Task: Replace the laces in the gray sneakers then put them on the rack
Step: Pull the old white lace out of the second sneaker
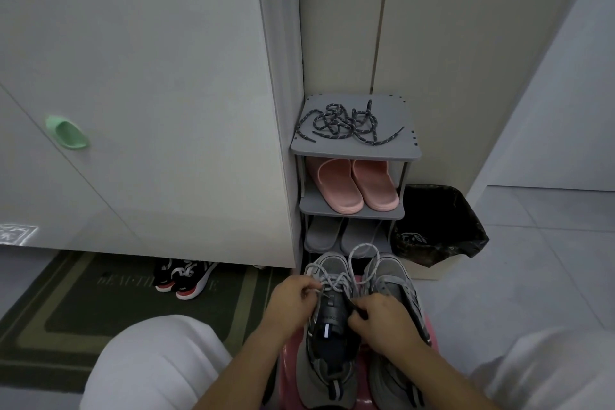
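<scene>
The lacing step is in hand, and neither shoe has reached the rack yet. Both gray sneakers [387,268] stand side by side, toes pointing away, on a pink stool [289,356] between the person's knees, directly in front of the rack [332,149]. The left hand [294,298] has its fingers curled and pinches a strand of the light gray lace [336,279] at the upper eyelets of the nearer-left shoe. The right hand [379,318] is also curled, pinching what looks like the other end beside the dark tongue, though the tip itself is too small to make out. A tangle of dark speckled laces [346,125] lies loose on the rack's top shelf; whether these are the old pair or the replacements cannot be told. Judging by the crossings near the toe, the work seems midway up this shoe. The next move likely calls for steady, even tension on both ends and fine aim at a small eyelet, with the shoe kept from sliding on the stool.
</scene>
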Demonstrator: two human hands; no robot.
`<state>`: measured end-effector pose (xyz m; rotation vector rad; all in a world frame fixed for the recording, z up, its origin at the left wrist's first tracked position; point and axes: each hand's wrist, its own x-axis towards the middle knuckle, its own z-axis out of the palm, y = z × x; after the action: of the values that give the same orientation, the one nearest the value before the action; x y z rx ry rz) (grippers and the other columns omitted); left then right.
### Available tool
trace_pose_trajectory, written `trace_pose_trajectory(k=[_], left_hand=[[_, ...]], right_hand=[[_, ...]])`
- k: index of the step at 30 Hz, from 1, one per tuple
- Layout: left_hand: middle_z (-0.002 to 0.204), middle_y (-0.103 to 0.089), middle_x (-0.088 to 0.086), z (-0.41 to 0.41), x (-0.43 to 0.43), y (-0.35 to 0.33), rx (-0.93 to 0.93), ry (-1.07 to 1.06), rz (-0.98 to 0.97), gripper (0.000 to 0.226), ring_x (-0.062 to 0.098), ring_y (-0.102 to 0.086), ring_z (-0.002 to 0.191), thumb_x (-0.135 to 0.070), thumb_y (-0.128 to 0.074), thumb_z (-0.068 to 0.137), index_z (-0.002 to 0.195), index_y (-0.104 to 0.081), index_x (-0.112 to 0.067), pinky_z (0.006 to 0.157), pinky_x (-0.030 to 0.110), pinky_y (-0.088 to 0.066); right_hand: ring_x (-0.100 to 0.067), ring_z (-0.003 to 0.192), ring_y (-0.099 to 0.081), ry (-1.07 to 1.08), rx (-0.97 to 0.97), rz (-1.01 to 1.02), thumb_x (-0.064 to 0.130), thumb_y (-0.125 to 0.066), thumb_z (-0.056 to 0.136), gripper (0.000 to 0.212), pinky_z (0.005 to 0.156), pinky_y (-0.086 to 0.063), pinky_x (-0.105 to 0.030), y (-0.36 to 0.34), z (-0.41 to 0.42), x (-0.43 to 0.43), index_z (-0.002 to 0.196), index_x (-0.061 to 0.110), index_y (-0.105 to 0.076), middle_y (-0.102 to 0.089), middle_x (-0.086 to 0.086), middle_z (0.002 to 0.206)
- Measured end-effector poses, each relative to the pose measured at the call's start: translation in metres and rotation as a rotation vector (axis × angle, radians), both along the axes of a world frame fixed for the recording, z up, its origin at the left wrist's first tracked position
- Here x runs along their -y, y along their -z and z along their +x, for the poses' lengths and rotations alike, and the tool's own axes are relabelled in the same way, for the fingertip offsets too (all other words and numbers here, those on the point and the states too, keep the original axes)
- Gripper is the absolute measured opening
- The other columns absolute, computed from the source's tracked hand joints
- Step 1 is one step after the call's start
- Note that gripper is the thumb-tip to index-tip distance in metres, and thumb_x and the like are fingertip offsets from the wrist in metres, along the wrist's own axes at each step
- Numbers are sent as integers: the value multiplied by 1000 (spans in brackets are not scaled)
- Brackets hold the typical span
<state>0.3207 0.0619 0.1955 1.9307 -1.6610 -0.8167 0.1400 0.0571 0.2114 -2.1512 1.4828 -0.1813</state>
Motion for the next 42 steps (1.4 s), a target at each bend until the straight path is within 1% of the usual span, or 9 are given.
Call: trace_pose_trajectory(k=[3, 6, 9, 13, 16, 24, 31, 36, 42], left_hand=[[107, -67, 6, 2, 3, -1, -99, -32, 72, 24, 6, -55, 83, -10, -55, 90, 109, -69, -13, 77, 14, -46], [110, -67, 9, 5, 6, -2, -144, -33, 104, 25, 7, -58, 89, -5, -53, 90, 110, -68, -7, 67, 1, -42], [111, -66, 11, 8, 7, -2, -160, -15, 100, 25, 6, -57, 90, -2, -52, 91, 111, -67, -3, 65, -2, -41], [110, -65, 11, 7, 5, -2, -109, 41, 76, 25, 0, -53, 79, -9, -54, 92, 114, -67, -8, 65, 0, -39], [107, -62, 1, 5, 5, -2, -24, 43, 27, 24, 2, -52, 85, -16, -54, 93, 113, -68, -12, 71, 6, -38], [101, -66, 2, -5, 1, -2, 37, -33, 7, 17, 6, -56, 84, -18, -51, 95, 100, -66, -13, 72, 15, -42], [99, -67, -1, -4, 3, -3, 15, -93, 51, 19, 10, -62, 92, -16, -47, 95, 95, -67, -15, 74, 18, -43], [88, -65, -2, -2, 3, -5, 7, -139, 101, 16, 9, -59, 80, -19, -48, 94, 88, -63, -18, 66, 19, -43], [67, -52, -1, 17, 7, -11, 72, -256, 261, 21, 11, -47, 59, -23, -48, 90, 72, -52, -13, 53, 23, -35]], right_hand=[[-13, 57, -41, 2, 2, -2, 25, -50, 85, 40, 54, -29, -28, -1, 1, 0, 51, 22, -29, -36, 2, 51], [-14, 60, -44, 2, 8, 0, 25, -50, 84, 39, 56, -31, -27, 0, 0, -1, 51, 22, -30, -36, 3, 51], [-14, 59, -44, 7, 16, 3, 25, -50, 83, 38, 56, -31, -27, 1, 0, 0, 51, 22, -30, -37, 2, 51], [-15, 59, -46, 18, 23, 10, 24, -51, 83, 32, 55, -35, -30, 2, 0, 0, 54, 18, -40, -42, 1, 53], [-17, 60, -49, 26, 19, 2, 25, -50, 83, 23, 59, -41, -33, 2, 0, 0, 65, 11, -52, -51, -2, 62], [-15, 62, -45, 6, 7, -12, 26, -49, 84, 24, 57, -33, -29, 2, 1, 0, 63, 16, -44, -36, 3, 53], [-14, 62, -45, 2, 25, -2, 26, -48, 83, 20, 58, -35, -30, 0, 2, -1, 66, 17, -47, -41, 2, 57], [-14, 60, -44, 8, 16, 7, 25, -49, 84, 22, 58, -35, -30, 0, 1, -1, 65, 15, -46, -39, 2, 55], [-11, 54, -41, 17, 65, 59, 32, -48, 93, 39, 54, -31, -26, -3, 3, 4, 58, 16, -42, -41, 4, 55]])
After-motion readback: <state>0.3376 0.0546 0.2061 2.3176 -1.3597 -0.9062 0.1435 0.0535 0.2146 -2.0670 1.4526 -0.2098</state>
